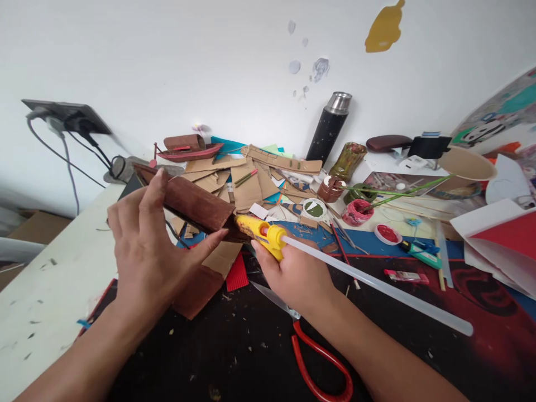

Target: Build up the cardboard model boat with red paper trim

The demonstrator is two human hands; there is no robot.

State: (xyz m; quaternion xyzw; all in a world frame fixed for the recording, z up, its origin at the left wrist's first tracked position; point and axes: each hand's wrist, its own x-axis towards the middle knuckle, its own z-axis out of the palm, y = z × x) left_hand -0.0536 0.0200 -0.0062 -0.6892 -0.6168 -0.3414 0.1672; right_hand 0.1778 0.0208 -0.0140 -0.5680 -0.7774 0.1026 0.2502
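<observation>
My left hand point(146, 245) grips a brown-painted model boat point(199, 204) with a curved canopy, thumb at its near end and fingers along its far side. In my right hand point(299, 273) is a yellow hot glue gun point(262, 234), its front end up against the boat's right end; the nozzle is hidden. A long translucent glue stick point(377, 285) sticks out of the back of the gun. Below the boat lie a brown-painted cardboard piece point(196, 296) and a red corrugated strip point(238, 273). Red-handled scissors point(318, 363) rest under my right wrist.
Cardboard scraps point(247, 187) and a small red model boat point(190, 148) lie at the back. A black thermos point(329, 128) leans near the wall. Open paint jars point(358, 212), a green box cutter point(421, 254) and brushes stand or lie to the right. Cables point(69, 162) hang at the left.
</observation>
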